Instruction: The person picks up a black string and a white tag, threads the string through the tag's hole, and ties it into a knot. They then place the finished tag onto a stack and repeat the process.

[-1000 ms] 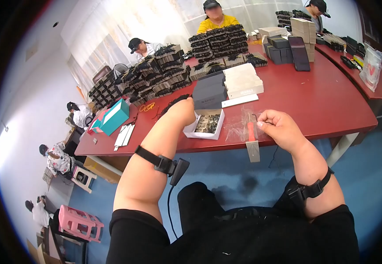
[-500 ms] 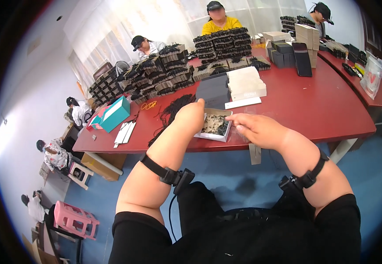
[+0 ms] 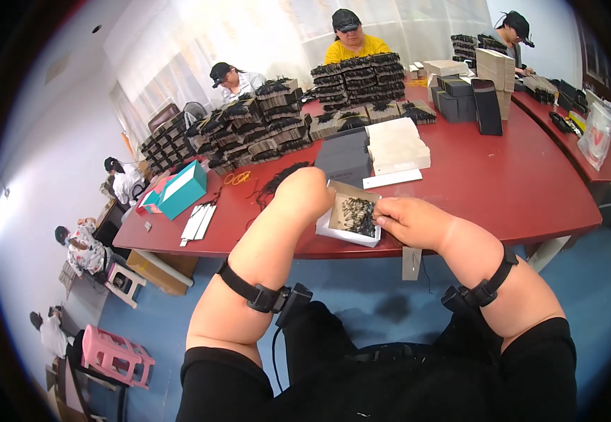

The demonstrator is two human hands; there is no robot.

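A small white open box [image 3: 326,230] with a tan inside lies near the front edge of the red table. Small black pieces [image 3: 359,214] cover much of its bottom; they are too small to name. At the box's left side my left hand [image 3: 307,191] is closed, its fingers mostly hidden behind the hand, gripping the box wall. My right hand [image 3: 416,222] reaches the box's right rim with thumb and fingers pinched together. What the pinch holds, if anything, cannot be made out. A heap of black cords [image 3: 288,176] lies just beyond my left hand.
Behind the box sit a dark grey box [image 3: 342,158] and a stack of cream cards [image 3: 397,144]. Bundled tags with black cords [image 3: 249,126] are piled high at the back left. A teal box [image 3: 184,188] and white strips [image 3: 198,222] lie left. Several people sit around.
The small box has turned and shifted toward me and slightly right. My right hand's fingers, stretched out before, have drawn together into a pinch at its rim.
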